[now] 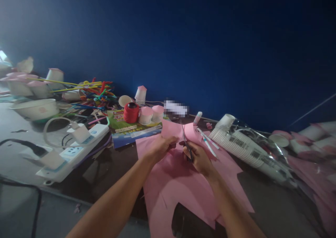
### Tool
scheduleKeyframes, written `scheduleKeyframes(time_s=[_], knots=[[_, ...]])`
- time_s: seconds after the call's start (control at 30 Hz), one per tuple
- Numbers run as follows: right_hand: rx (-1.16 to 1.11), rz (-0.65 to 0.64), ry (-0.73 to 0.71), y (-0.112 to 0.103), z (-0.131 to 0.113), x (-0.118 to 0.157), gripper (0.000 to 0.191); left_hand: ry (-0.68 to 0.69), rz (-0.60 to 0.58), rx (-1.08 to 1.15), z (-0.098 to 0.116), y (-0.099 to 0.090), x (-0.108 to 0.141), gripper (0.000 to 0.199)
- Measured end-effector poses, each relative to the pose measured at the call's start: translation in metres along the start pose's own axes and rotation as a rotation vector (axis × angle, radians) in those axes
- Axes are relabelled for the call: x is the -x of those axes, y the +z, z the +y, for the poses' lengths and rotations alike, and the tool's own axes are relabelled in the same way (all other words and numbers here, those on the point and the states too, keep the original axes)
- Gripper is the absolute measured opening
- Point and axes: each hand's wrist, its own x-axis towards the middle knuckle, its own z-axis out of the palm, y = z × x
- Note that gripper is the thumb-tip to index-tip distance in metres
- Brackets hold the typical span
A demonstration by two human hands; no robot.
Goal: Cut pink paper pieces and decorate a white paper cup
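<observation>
Pinched in my left hand (165,146) is a piece of pink paper (172,128), raised above larger pink sheets (175,175). The fingers of my right hand (198,156) are wrapped round the handles of dark scissors (189,153). The scissor blades point away from me and lie across the raised paper, between its left part and a curled right part. A cut-out opening shows in the sheet nearest me. Right of the paper lie two white pens (208,145), with a glue stick (197,118) standing behind them.
At the left are a power strip (76,150) with plugs, a white bowl (35,109) and colourful pipe cleaners (99,91). Red yarn (131,112) and pink-topped cups (145,115) stand behind my left hand. Bagged paper cups (244,148) lie at the right.
</observation>
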Motion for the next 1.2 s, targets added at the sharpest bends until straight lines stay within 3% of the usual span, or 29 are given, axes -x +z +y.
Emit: scheduleKeyframes(time_s=[0.57,0.9,1.2], knots=[[-0.020,-0.025,0.005,-0.002,-0.004,0.003,0.057,-0.036,-0.041,-0.075,-0.001,-0.010,-0.006,0.025],[-0.030,-0.061,-0.014,-0.006,0.003,0.003,0.048,-0.116,0.007,0.053,0.013,-0.003,0.000,0.018],[-0.003,-0.117,0.012,-0.012,0.006,0.004,0.044,-0.147,0.052,0.050,0.019,-0.009,-0.004,0.018]])
